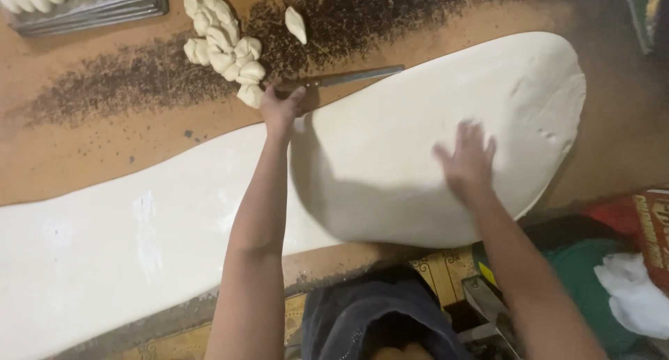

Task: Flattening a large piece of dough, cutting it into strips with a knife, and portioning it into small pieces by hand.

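Left hand (281,109) at the dough sheet's (390,158) far edge, grip closed around what looks like the handle of the knife (348,77). Right hand (468,159) flat and open, pinning dough mid-worktop (83,158). Cut pieces (223,46) piled near far edge.

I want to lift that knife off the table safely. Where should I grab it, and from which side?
Probably by the handle end, under the left hand at the dough sheet's far edge. The knife lies flat, its bare blade pointing right, so come from the left, beside the cut dough pieces, with the hand clear of the blade.
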